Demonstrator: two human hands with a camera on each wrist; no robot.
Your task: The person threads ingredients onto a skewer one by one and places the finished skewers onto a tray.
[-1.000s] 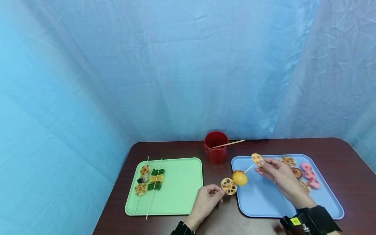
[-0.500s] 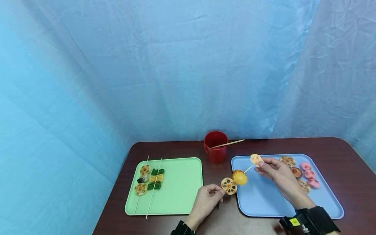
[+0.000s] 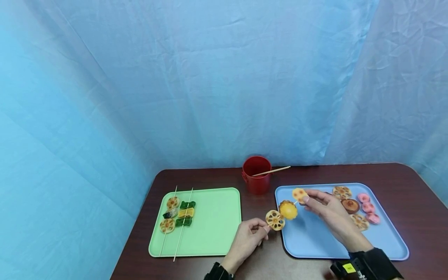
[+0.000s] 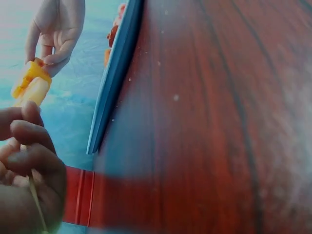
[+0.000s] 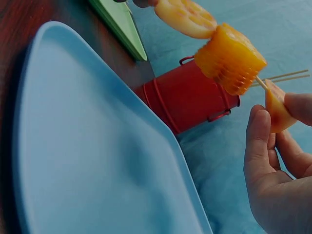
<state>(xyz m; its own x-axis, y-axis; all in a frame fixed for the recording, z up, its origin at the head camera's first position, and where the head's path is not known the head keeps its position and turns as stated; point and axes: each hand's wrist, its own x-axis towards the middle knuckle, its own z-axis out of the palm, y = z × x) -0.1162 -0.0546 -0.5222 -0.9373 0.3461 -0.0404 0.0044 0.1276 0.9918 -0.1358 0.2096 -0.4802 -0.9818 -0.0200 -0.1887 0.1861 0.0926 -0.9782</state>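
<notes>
Two hands bring a skewer (image 5: 262, 83) and a pale slice (image 3: 299, 195) together above a blue tray (image 3: 311, 241).

Beside the blue tray's left edge, the left hand (image 3: 247, 238) pinches the skewer below a lotus slice (image 3: 275, 220) and a chunk of corn (image 3: 288, 210); over the tray's far left part, the right hand (image 3: 329, 214) has its grip clamped on the pale slice. The skewer's long axis slants away and rightward across the tray's left edge, its far end nearer the right hand. There it meets the pale slice; how deep it goes cannot be told. Compared with a second earlier, the right hand and pale slice sit closer to the corn, with less bare skewer between.
</notes>
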